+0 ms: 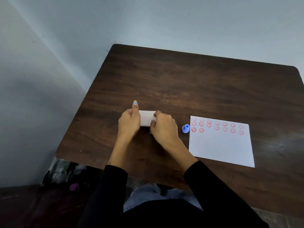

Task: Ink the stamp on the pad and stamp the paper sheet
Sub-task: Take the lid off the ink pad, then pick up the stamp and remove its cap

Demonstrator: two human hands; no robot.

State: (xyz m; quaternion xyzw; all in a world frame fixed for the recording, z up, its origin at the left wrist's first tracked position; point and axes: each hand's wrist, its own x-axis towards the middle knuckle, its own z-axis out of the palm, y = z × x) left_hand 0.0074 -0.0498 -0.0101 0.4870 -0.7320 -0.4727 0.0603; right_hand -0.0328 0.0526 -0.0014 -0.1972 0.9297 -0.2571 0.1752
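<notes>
Stamp (185, 128), blue, stood untouched on dark wooden table (197, 83), just left of paper sheet (220, 142) bearing rows of red smiley prints. Both hands gripped small white box (147, 118), likely ink pad: left hand (130, 124) clasped left end, forefinger extended; right hand (164, 127) pinched right end.

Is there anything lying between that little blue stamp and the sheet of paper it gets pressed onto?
Nothing visible. The blue stamp stands on the table right beside the paper sheet, at its left edge. Both hands, left and right, are busy on a white box further left.
</notes>
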